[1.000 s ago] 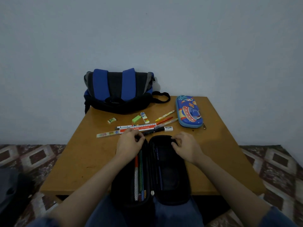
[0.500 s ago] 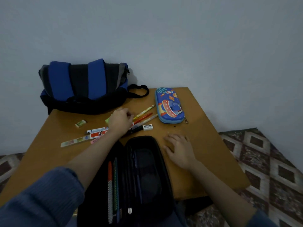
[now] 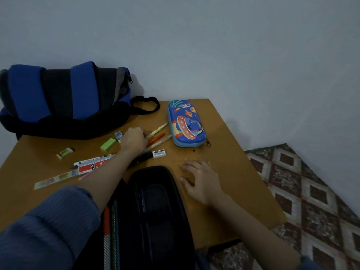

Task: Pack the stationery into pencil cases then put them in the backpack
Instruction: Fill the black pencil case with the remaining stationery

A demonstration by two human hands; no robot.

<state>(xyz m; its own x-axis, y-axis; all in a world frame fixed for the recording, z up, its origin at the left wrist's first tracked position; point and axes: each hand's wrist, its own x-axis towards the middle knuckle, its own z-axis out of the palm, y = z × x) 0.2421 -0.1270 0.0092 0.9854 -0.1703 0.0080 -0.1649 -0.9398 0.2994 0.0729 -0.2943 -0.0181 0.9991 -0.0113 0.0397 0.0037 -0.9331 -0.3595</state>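
Note:
An open black pencil case (image 3: 155, 201) lies at the table's near edge, with several pens (image 3: 109, 221) strapped in its left half. My left hand (image 3: 134, 139) reaches past it, fingers curled over the near ends of a yellow pencil (image 3: 158, 129), an orange pen (image 3: 156, 138) and a white pen (image 3: 162, 140); its back hides whether it grips any. To the right of the case, my right hand (image 3: 200, 180) rests flat on the table with fingers apart. A blue space-themed pencil case (image 3: 185, 123) lies zipped at the back right. The blue and black backpack (image 3: 58, 98) sits at the back left.
On the brown table (image 3: 233, 162) lie a green eraser (image 3: 107, 144), a small wrapped eraser (image 3: 64, 152), a white eraser (image 3: 159, 153), a black marker (image 3: 142, 157), a red-and-white ruler (image 3: 91, 164) and a pastel ruler (image 3: 56, 179). A wall stands behind; patterned floor to the right.
Both hands have left the black case's rim. My left hand reached forward to the pens; my right hand settled flat on the table. The view swung right.

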